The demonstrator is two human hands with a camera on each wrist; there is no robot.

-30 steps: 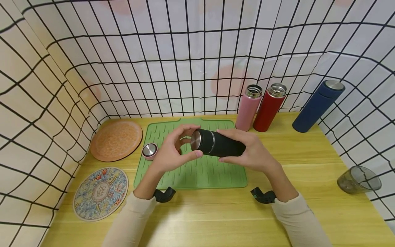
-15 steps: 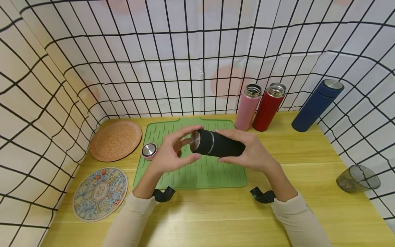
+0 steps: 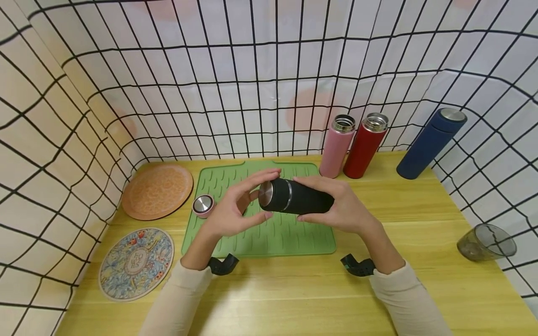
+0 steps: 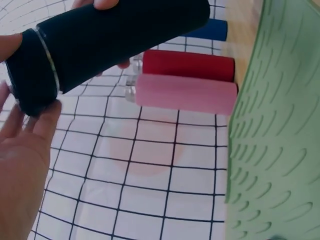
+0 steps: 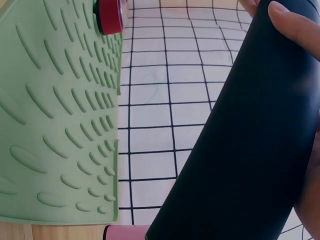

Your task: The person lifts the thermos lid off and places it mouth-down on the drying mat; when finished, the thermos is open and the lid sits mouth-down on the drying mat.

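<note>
Tilted above the green drying mat is a black thermos, its steel-topped lid facing left. My right hand grips the body near its base, thumb below and fingers over the top. Around the lid, my left hand holds with thumb and fingertips; the left wrist view shows these fingers against the lid's edge. A thin silver ring marks the seam between lid and body. A pink lid with a steel top sits on the mat's left side. The right wrist view shows a red lid there too.
Behind the mat's right end stand a lidless pink thermos and a lidless red thermos. Farther right are a capped blue thermos and a grey see-through glass. Two round mats, orange and floral, lie left. Gridded cloth surrounds the table.
My left fingers have shifted around the lid, the upper fingertips sliding a little to the right. The thermos and my right hand have stayed almost in place.
</note>
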